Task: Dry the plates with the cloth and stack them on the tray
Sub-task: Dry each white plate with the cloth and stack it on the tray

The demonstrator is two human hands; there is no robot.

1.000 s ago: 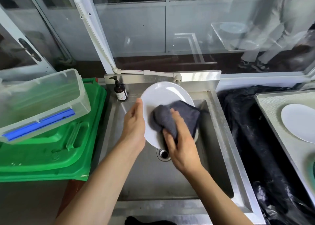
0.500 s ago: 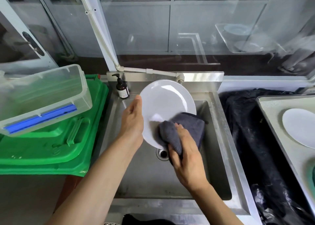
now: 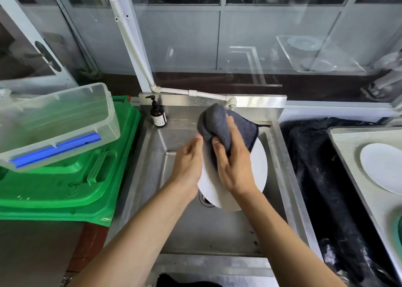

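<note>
Over the steel sink (image 3: pixel 280 156), the left hand (image 3: pixel 188 163) grips the plate (image 3: pixel 258 167) by its 9 o'clock edge, holding it tilted above the drain. The right hand (image 3: pixel 233 162) clutches the grey cloth (image 3: pixel 217 123), pressing it on the plate's 12 o'clock part. At 3 o'clock, well apart, a second plate (image 3: pixel 382 167) lies on the tray (image 3: pixel 348 143). A soap bottle (image 3: pixel 158 116) stands at 11 o'clock; green bins (image 3: pixel 65 188) sit at 9 o'clock.

A round white plate (image 3: pixel 256 169) stands tilted above the sink (image 3: pixel 217 232). A dark grey cloth (image 3: pixel 219 123) covers its top part. Another white plate (image 3: pixel 382 167) lies flat on the tray (image 3: pixel 348 143), right of the sink.
</note>
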